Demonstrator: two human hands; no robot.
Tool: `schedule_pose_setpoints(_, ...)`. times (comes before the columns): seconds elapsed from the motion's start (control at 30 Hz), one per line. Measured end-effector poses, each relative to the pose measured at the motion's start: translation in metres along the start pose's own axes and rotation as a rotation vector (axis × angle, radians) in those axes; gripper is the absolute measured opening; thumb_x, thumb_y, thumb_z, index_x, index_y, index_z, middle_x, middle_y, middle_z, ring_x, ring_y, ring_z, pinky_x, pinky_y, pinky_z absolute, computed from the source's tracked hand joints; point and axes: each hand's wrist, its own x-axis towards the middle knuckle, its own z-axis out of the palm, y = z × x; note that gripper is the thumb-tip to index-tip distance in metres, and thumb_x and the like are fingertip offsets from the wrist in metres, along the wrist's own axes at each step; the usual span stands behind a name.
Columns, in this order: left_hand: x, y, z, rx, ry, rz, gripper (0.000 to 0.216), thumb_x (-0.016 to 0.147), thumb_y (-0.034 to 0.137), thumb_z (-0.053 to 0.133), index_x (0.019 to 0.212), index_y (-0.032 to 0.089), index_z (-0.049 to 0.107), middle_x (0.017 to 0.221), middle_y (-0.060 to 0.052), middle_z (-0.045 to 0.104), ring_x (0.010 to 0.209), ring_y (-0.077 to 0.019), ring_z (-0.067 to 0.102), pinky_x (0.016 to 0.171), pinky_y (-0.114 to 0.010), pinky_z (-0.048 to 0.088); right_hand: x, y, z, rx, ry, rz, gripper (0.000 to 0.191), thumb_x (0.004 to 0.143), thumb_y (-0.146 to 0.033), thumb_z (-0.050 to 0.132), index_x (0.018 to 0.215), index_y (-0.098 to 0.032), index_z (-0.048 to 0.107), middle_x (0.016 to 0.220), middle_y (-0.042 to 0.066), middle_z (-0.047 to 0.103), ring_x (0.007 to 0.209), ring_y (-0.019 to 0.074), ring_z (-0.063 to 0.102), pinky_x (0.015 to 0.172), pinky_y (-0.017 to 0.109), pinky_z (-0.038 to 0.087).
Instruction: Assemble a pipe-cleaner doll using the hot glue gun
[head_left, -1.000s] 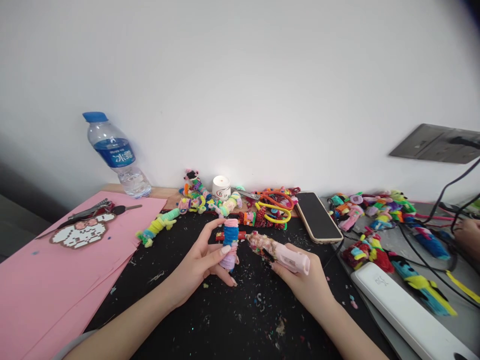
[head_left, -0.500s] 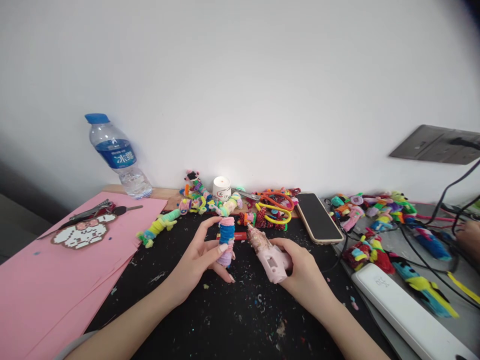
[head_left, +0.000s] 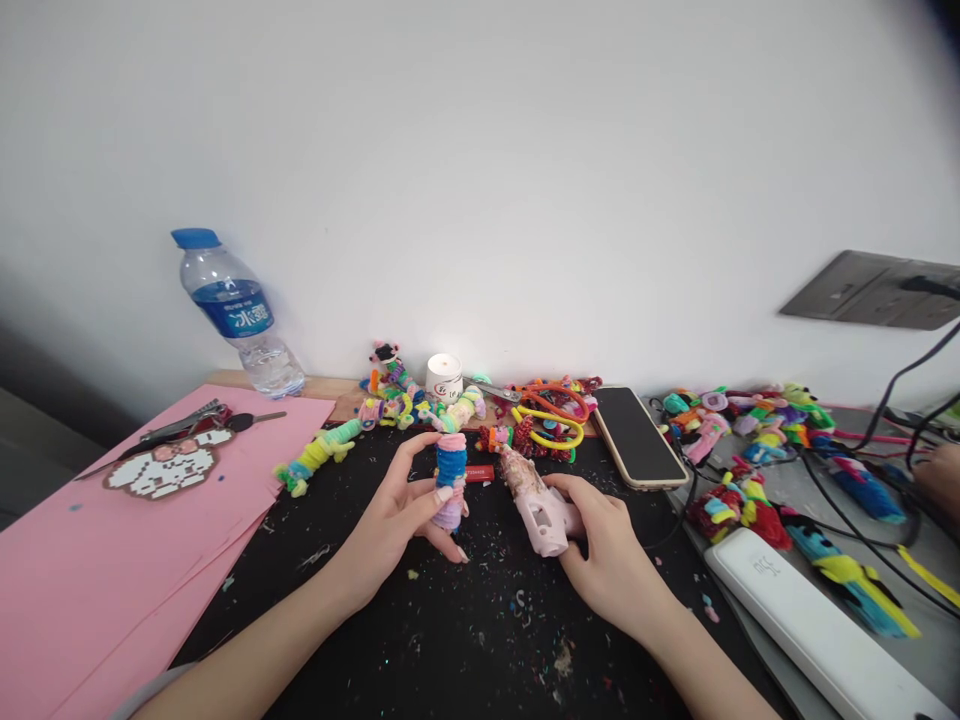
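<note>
Between the thumb and fingers of my left hand [head_left: 401, 510] is an upright roll of coiled pipe cleaner [head_left: 451, 465], pink at the top, blue in the middle and lilac below. My right hand [head_left: 604, 540] is wrapped round the handle of a pale pink glue gun [head_left: 541, 515]. Its nozzle end, crusted with brownish residue, points away toward the wall and stays apart from the roll. A red lighter-like stick [head_left: 480, 473] lies on the black mat [head_left: 450, 640] behind the roll, partly hidden by it.
Scissors with orange and yellow handles [head_left: 559, 428], a white paper cup [head_left: 444, 377] and pipe-cleaner figures line the wall. A phone [head_left: 641, 437], cables and a white power bank [head_left: 817, 620] lie to the right. A tilted water bottle [head_left: 238, 312] leans left, above pink paper [head_left: 150, 560]. Another person's hand [head_left: 937, 480] shows at far right.
The glue gun has turned slightly in my right hand, and its nozzle has shifted a little right. The roll in my left hand has moved slightly left, showing more of the red stick.
</note>
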Motion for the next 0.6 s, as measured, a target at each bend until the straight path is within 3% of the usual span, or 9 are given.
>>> schedule_pose_setpoints(0.6, 0.002, -0.0017, -0.0012, -0.005, -0.004, 0.011, 0.057, 0.083, 0.032, 0.052, 0.13, 0.03, 0.02, 0.076, 0.001, 0.065, 0.045, -0.0141, 0.063, 0.056, -0.036, 0.055, 0.0031, 0.0037, 0.0004, -0.156, 0.059, 0.173, 0.044, 0.061, -0.006, 0.04, 0.098, -0.025, 0.056, 0.088, 0.001, 0.061, 0.087, 0.0214, 0.055, 0.077, 0.037, 0.027)
